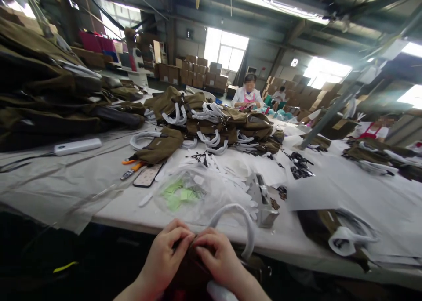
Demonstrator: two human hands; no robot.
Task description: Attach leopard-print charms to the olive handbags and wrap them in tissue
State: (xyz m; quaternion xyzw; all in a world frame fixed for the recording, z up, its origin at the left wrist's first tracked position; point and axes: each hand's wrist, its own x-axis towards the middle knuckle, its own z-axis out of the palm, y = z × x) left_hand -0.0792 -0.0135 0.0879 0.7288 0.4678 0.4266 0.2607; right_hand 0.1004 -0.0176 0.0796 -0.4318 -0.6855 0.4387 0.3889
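Note:
At the table's near edge, my left hand (168,252) and my right hand (217,255) are close together. Thumbs and fingers of both pinch the dark brown fabric of a bag (187,270), most of it in shadow below the tabletop. A wrapped white handle (242,213) arches up from the bag beside my right hand. Just beyond my fingers lies a clear plastic bag (184,193) with light green slips in it. To its right stands a grey tape dispenser (262,200).
Brown bags with wrapped handles (211,125) are piled across the table. A phone (147,175), an orange cutter (132,171) and a white power bank (78,146) lie left. Another bag (325,228) rests right, near a slanted metal post (329,112). People sit beyond.

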